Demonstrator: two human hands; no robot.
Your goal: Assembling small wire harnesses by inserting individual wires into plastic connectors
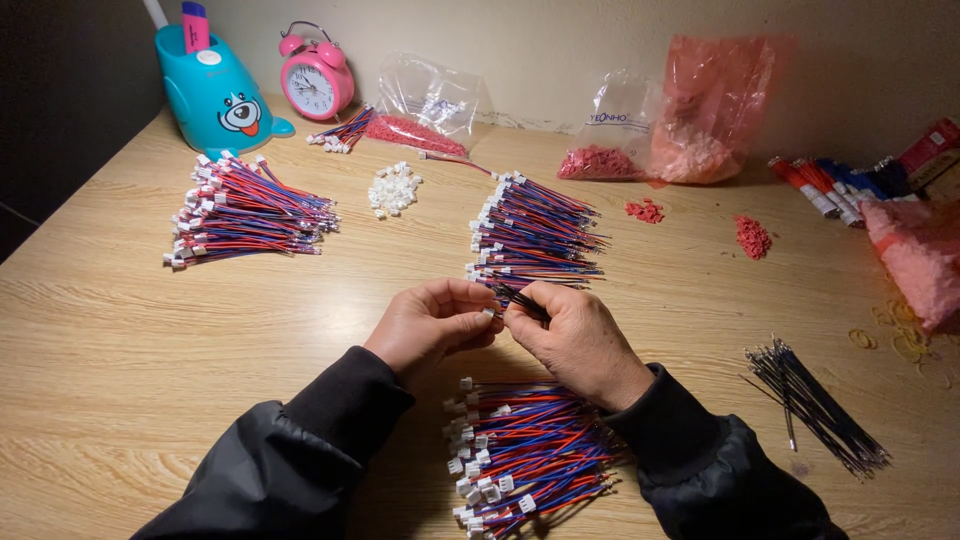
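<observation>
Both hands point(505, 325) pinch black wires point(522, 300) above a wooden table point(130, 340).

wall point(560, 40): plain cream, dim
table point(120, 340): light wood grain, lit from above
left edge: dark

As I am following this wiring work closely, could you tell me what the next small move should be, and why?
Probably push the black wires pinched in the right hand into the small white connector held by the left hand: the two meet at the fingertips, and finished leads already lie in the pile below.
</observation>
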